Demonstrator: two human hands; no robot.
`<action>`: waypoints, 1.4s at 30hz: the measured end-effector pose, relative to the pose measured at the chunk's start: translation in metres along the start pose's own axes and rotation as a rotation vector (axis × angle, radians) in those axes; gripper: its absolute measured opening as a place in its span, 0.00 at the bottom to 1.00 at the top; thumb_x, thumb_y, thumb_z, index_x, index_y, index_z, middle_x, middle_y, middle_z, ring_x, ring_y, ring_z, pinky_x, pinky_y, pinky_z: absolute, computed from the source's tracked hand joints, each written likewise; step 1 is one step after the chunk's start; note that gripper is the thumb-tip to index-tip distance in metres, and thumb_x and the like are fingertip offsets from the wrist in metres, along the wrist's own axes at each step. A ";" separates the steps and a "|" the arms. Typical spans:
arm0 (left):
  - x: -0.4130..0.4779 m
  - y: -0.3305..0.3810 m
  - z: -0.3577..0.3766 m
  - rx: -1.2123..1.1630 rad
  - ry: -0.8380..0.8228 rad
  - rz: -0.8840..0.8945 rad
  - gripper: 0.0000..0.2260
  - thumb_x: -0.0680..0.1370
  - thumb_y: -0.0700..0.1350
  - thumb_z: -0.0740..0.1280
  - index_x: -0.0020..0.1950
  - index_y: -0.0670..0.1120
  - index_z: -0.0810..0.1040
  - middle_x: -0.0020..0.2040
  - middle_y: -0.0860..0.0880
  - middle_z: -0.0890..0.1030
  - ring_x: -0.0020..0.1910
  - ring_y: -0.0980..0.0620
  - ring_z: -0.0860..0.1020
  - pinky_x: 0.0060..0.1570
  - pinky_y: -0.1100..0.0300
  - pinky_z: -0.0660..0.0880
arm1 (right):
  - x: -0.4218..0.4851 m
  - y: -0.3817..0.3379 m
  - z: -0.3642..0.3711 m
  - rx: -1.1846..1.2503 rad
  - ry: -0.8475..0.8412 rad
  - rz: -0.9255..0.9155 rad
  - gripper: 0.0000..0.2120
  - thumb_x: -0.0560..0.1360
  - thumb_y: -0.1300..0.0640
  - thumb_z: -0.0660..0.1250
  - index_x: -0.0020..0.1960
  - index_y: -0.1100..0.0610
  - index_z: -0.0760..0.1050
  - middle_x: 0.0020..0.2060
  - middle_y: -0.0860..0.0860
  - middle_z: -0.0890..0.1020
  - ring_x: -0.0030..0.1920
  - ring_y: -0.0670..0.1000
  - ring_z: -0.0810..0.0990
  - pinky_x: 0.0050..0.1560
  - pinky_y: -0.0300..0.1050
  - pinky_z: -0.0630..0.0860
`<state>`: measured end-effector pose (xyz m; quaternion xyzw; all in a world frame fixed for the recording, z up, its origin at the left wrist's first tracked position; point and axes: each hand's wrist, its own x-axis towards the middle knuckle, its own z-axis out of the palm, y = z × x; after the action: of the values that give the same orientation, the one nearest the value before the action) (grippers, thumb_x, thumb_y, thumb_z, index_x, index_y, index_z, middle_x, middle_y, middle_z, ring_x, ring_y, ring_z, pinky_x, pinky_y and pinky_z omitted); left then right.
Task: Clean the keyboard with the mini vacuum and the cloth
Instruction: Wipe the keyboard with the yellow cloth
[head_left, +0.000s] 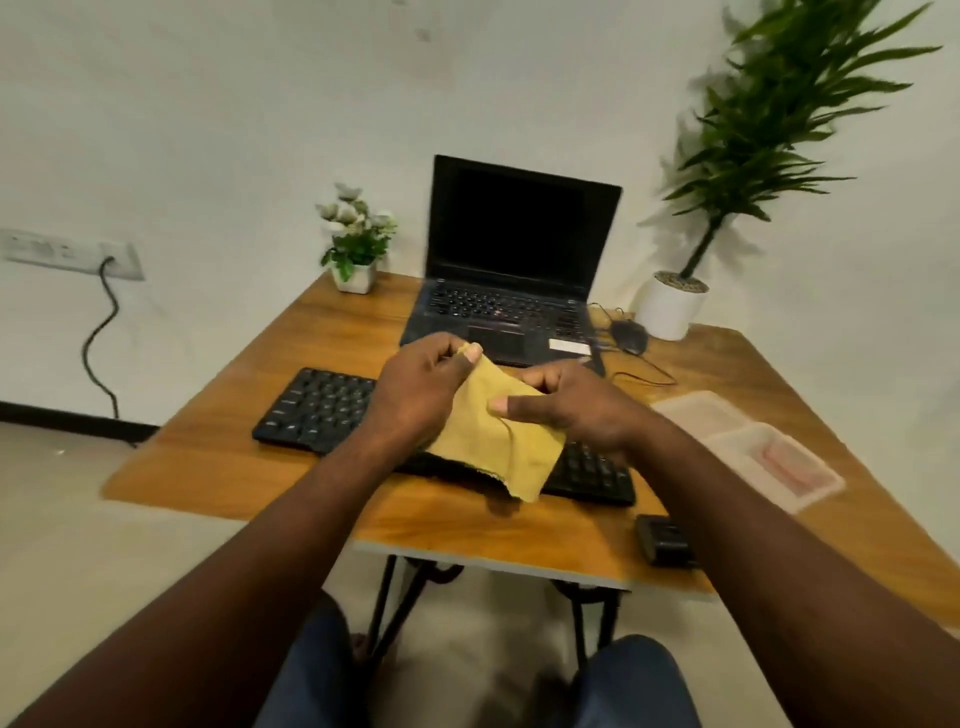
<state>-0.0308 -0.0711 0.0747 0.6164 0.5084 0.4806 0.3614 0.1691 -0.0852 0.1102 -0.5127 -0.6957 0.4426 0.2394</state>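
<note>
A yellow cloth (498, 441) hangs above the black keyboard (322, 410), which lies across the middle of the wooden table (291, 488). My left hand (421, 389) pinches the cloth's upper corner between thumb and fingers. My right hand (566, 405) pinches the cloth's right edge. Both hands hover over the keyboard and hide its middle part. A small black device (665, 540), which may be the mini vacuum, lies near the table's front right edge, partly behind my right forearm.
An open black laptop (514, 270) stands behind the keyboard, with a wired mouse (628, 335) to its right. A clear plastic container (753, 452) lies at the right. A small flower pot (356, 244) and a tall potted plant (675, 306) stand at the back.
</note>
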 end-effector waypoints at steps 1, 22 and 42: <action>-0.002 -0.009 -0.018 0.085 0.042 -0.001 0.09 0.83 0.55 0.66 0.47 0.53 0.81 0.43 0.51 0.83 0.43 0.49 0.81 0.40 0.50 0.78 | 0.013 -0.007 0.015 -0.016 -0.009 -0.003 0.14 0.77 0.52 0.74 0.59 0.58 0.84 0.51 0.53 0.88 0.52 0.55 0.87 0.50 0.48 0.82; -0.030 -0.136 -0.176 0.610 0.111 -0.135 0.45 0.65 0.65 0.79 0.77 0.58 0.64 0.55 0.62 0.79 0.62 0.54 0.70 0.57 0.50 0.74 | 0.200 -0.055 0.184 -0.794 0.084 -0.307 0.16 0.78 0.60 0.61 0.61 0.50 0.81 0.51 0.56 0.85 0.51 0.60 0.81 0.50 0.55 0.79; -0.036 -0.134 -0.177 0.687 0.178 -0.062 0.37 0.70 0.62 0.77 0.75 0.56 0.68 0.67 0.50 0.78 0.65 0.45 0.71 0.59 0.43 0.74 | 0.108 -0.050 0.194 -0.967 -0.186 -0.637 0.19 0.83 0.55 0.62 0.73 0.52 0.74 0.72 0.50 0.77 0.77 0.53 0.68 0.75 0.57 0.65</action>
<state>-0.2386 -0.0836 -0.0098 0.6420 0.6882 0.3222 0.1020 -0.0479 -0.0611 0.0441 -0.2881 -0.9566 0.0241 0.0374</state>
